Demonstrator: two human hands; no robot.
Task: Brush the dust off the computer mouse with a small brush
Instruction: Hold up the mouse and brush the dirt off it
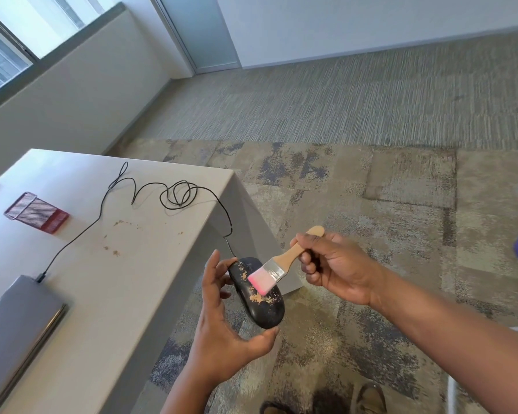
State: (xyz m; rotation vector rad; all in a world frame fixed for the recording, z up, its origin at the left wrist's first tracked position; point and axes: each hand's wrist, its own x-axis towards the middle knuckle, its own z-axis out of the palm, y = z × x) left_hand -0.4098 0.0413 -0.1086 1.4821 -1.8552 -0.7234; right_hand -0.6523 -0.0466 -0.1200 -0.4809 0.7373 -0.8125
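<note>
Floor: patchy carpet [371, 204] beneath, right of white table [102, 279].
Mouse: light, hard, slippery black corded computer mouse [263, 312], left hand [222, 333] clamps its ends.
Brush: right hand [332, 267] closed round wooden-handled pink-bristled small brush [277, 267].

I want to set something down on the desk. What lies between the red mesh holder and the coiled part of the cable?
In the head view, between the holder and the coil lies bare desk, crossed only by the cable's run toward the laptop.
</note>
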